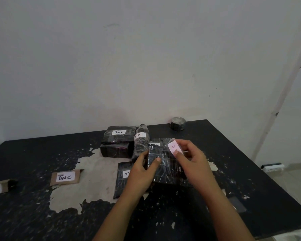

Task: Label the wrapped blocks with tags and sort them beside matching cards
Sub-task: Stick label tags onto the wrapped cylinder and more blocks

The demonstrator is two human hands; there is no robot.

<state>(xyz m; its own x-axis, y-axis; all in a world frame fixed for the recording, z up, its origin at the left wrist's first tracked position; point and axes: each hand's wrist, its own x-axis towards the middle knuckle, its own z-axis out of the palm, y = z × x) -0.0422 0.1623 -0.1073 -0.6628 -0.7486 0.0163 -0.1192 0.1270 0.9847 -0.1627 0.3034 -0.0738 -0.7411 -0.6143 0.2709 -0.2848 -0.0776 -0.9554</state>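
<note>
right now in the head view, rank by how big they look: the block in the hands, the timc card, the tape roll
1. Held block, nearest the camera, so unsure
2. TIMC card
3. Tape roll, farthest back

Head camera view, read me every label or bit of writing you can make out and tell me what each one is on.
"TIM C": white label on the brown card lying on the table.
"TIM B": tag on the wrapped block at the back.
"TIM C": tag on the wrapped cylinder.
"T": tag on the flat block, rest hidden by the left hand.
Tag in the right hand: unreadable.
</note>
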